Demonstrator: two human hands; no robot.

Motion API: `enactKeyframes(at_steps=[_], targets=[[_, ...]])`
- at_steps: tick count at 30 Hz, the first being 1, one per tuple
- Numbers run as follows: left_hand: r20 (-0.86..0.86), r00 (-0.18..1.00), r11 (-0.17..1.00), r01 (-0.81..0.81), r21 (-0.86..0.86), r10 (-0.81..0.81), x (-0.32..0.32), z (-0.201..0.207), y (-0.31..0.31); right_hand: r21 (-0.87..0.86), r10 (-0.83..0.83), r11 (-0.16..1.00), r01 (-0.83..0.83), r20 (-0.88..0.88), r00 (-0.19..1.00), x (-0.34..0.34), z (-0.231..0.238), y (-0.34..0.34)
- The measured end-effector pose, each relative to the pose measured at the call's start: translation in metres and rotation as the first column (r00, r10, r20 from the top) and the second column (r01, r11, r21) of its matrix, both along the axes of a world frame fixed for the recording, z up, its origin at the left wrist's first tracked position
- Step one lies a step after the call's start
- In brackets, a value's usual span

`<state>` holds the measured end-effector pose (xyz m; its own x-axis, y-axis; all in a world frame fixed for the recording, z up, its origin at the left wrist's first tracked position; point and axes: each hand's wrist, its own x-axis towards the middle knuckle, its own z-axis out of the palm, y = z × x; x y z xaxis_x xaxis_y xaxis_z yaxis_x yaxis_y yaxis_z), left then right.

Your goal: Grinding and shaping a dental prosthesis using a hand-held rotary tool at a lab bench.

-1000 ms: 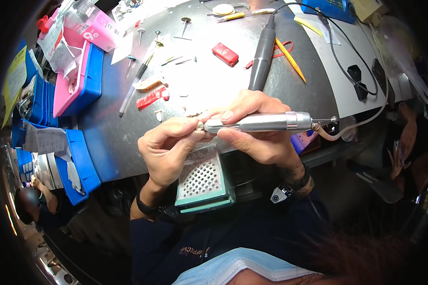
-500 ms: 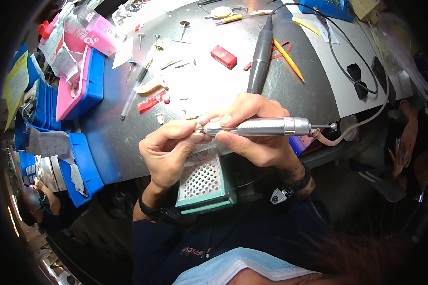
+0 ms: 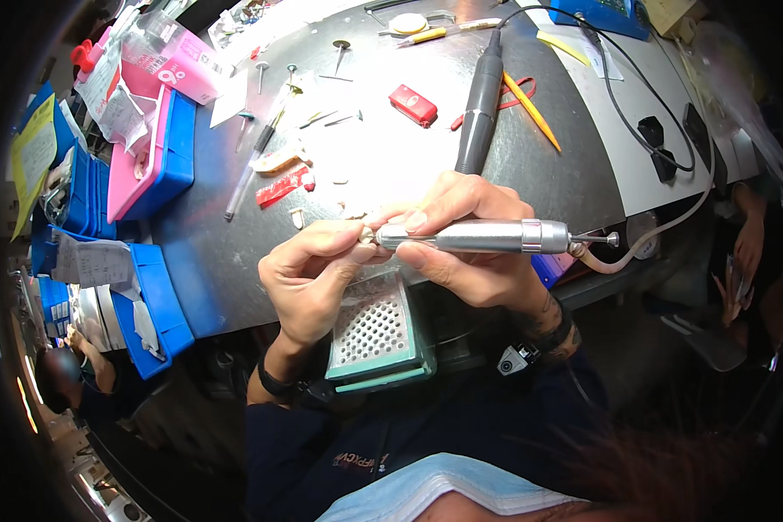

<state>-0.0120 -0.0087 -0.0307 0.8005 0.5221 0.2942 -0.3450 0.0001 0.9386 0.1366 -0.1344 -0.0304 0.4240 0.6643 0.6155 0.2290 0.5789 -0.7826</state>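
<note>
My right hand (image 3: 478, 230) is wrapped round a silver rotary handpiece (image 3: 496, 237), which lies nearly level with its tip pointing left. Between the thumb and fingertips of my left hand (image 3: 311, 277) is a small off-white tooth-shaped piece (image 3: 367, 236), mostly hidden by the fingers. The handpiece's tip meets or nearly meets this piece; the fingers hide the exact contact. Both hands are close together over the bench's near edge. Below them a perforated grey plate in a pale green frame (image 3: 379, 374) sticks out from the bench.
On the metal bench (image 3: 226, 300) lie a dark grey handpiece (image 3: 481, 113), a red case (image 3: 413, 105), an orange pencil-like stick (image 3: 532, 113), a pen (image 3: 252, 170) and several small mounted discs. Blue and pink bins (image 3: 161, 152) crowd the left. A hose (image 3: 670, 235) trails right; other people sit on both sides.
The whole view has shifted slightly, so everything sits a little further right. Both hands keep the same hold on the handpiece and the small piece.
</note>
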Motion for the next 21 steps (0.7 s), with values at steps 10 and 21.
enactKeyframes(at_steps=[10,21], targets=[[-0.01,1.0,1.0,-0.013,0.015,0.013,0.0005,0.0011,-0.0012,0.022,-0.07,0.997,0.069,0.025,0.997,-0.0028,0.0004,-0.0003],[0.009,1.0,1.0,-0.026,0.015,0.026,0.0018,0.002,-0.0018,0.04,-0.153,0.988,0.151,0.046,0.987,-0.0072,0.0032,0.0011]])
